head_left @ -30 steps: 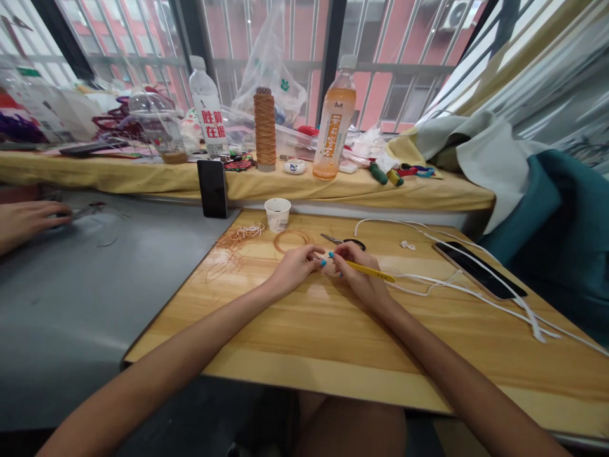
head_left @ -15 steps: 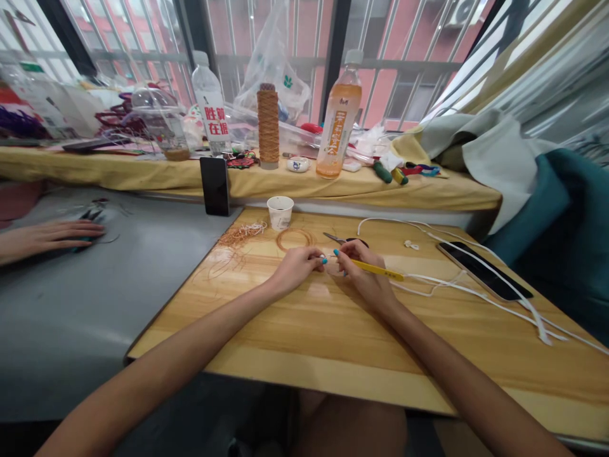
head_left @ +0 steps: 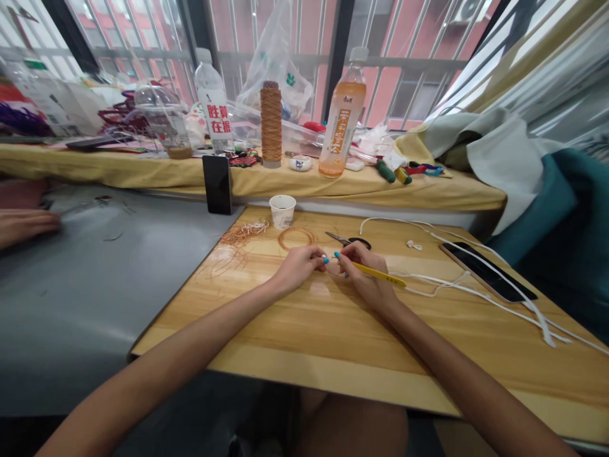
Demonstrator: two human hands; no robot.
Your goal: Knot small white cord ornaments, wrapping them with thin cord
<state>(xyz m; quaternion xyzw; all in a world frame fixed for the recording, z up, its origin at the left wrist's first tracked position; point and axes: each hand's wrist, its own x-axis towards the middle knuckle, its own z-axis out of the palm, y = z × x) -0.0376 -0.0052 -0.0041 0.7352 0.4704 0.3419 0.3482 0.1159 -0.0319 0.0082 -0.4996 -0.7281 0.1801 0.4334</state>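
My left hand (head_left: 302,266) is closed in a pinch over the wooden table, with a small white piece (head_left: 324,256) at its fingertips, too small to name. My right hand (head_left: 366,273) grips yellow tweezers (head_left: 383,274); their thin tip points left at the left fingertips. A fine thread seems to hang below the fingers. Just behind the hands lie a coil of thin brown cord (head_left: 281,238) and dark-handled scissors (head_left: 359,243). White cords (head_left: 440,280) stretch rightward from beside my right hand.
A paper cup (head_left: 283,216) and loose brown thread scraps (head_left: 238,238) stand at the back left. One phone (head_left: 490,271) lies right, another (head_left: 217,184) leans on the ledge. The ledge holds bottles (head_left: 342,120) and a thread spool (head_left: 271,127). A co-worker's hand (head_left: 28,225) rests at left.
The co-worker's hand has moved left, away from the dark tool it was on. My two hands keep nearly the same pose; the whole view has shifted slightly.
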